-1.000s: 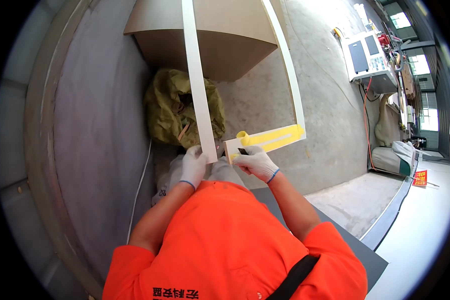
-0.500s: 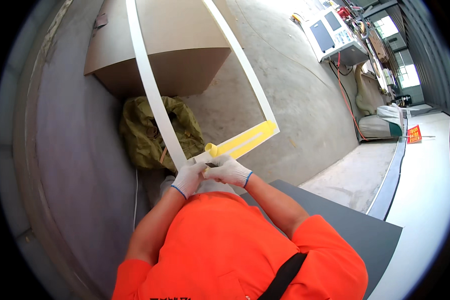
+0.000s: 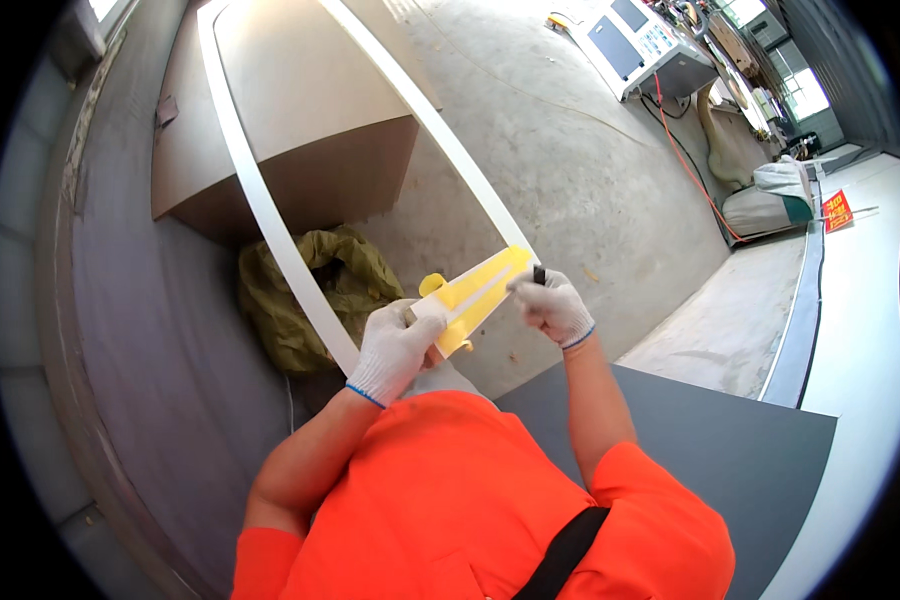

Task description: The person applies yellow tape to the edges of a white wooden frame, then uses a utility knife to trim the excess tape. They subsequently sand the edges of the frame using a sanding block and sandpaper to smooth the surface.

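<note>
A long white frame point(image 3: 253, 190) stretches away from me, and yellow tape point(image 3: 480, 312) lies in strips on its near crosspiece. One piece of tape curls up at the far edge of the crosspiece, and a smaller curl hangs at its near edge. My left hand point(image 3: 390, 350), in a white knit glove, is closed on the crosspiece's left end with the thumb on top. Over the right end of the crosspiece is my gloved right hand point(image 3: 557, 308), closed around a small black object point(image 3: 539, 274). The fist covers most of that object, so its kind is unclear.
Under the far part of the frame stands a large brown board-topped block point(image 3: 300, 90). An olive-green sack point(image 3: 315, 285) sits below the left bar. A grey panel point(image 3: 690, 440) lies at my right; a white machine cabinet point(image 3: 630, 45) with a red cable stands far right.
My right hand has moved from beside the left hand to the crosspiece's right end, and a black object now shows in it. The frame has shifted left in view.
</note>
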`<state>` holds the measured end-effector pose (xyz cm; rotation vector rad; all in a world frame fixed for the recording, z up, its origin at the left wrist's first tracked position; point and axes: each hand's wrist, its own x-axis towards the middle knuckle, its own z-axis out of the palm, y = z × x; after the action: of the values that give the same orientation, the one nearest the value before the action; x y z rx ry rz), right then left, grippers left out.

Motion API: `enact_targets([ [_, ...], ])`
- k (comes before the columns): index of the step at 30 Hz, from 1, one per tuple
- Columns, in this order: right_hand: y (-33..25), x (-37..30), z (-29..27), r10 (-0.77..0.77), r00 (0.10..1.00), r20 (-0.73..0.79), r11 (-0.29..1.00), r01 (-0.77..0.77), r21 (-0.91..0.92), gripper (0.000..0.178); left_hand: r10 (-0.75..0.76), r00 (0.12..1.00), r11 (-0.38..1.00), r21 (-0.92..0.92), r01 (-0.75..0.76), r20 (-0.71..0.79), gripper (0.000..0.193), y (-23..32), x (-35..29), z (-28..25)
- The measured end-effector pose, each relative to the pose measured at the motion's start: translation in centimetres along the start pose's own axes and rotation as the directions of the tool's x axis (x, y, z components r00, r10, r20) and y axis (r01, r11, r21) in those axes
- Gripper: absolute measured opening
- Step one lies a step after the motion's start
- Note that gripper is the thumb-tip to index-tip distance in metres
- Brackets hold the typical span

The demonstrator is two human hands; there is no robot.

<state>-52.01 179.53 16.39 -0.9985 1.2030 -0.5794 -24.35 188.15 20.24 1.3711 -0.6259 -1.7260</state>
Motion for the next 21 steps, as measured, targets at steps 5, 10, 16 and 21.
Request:
enact_targets([
  [5,10.5,4.8,-6.9,-0.544,0.806,-0.232,0.485,0.076,-0.871,0.058,0.079,0.993,0.997,0.002,-0.079,-0.093,0.055,2.0,0.5,3.2],
  [10,11.9,8.2,-5.8,-0.699,0.703,-0.131,0.41,0.245,-0.878,0.062,0.131,0.987,0.983,0.141,-0.118,-0.088,0.054,6.4,0.6,7.7],
  [16,13.2,10.8,-6.5,-0.712,0.695,-0.101,0.388,0.269,-0.881,0.039,0.194,0.98,0.922,0.348,-0.169,-0.037,0.053,9.8,1.9,13.6],
  [21,10.7,10.1,-7.0,-0.603,0.781,-0.164,0.567,0.275,-0.776,0.034,0.253,0.965,0.805,0.539,-0.246,0.063,0.043,12.3,4.5,18.3],
])
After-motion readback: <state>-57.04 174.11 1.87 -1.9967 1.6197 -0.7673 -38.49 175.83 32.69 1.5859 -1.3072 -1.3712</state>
